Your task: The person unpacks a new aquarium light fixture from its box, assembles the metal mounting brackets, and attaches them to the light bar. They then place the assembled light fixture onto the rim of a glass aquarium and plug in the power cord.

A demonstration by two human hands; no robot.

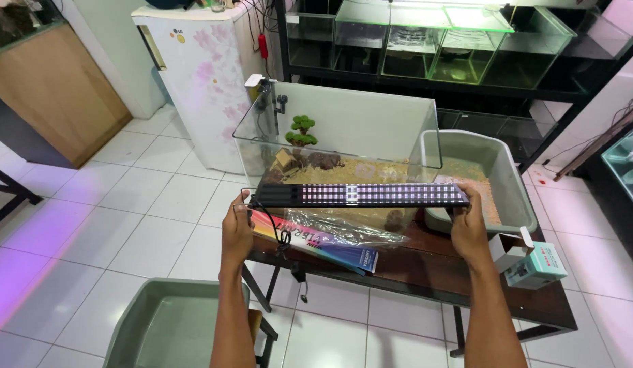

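Note:
I hold a long black light bar point(360, 194), its rows of small white diodes facing up, level in front of a glass aquarium point(343, 129). My left hand point(236, 228) grips its left end, where a black cord point(279, 228) hangs down. My right hand point(468, 221) grips the right end. The tank holds sand, dark rocks, a small wooden piece and a little green tree ornament point(301, 129). A black filter point(265, 95) hangs on its back left corner.
The tank stands on a dark wooden table point(425, 266) with a colourful long box point(316, 242), clear plastic wrap, a grey tub point(490, 160) of sand and a small carton point(534, 262). Another grey tub point(166, 324) sits below left. A floral fridge point(200, 75) and tank racks point(432, 41) stand behind.

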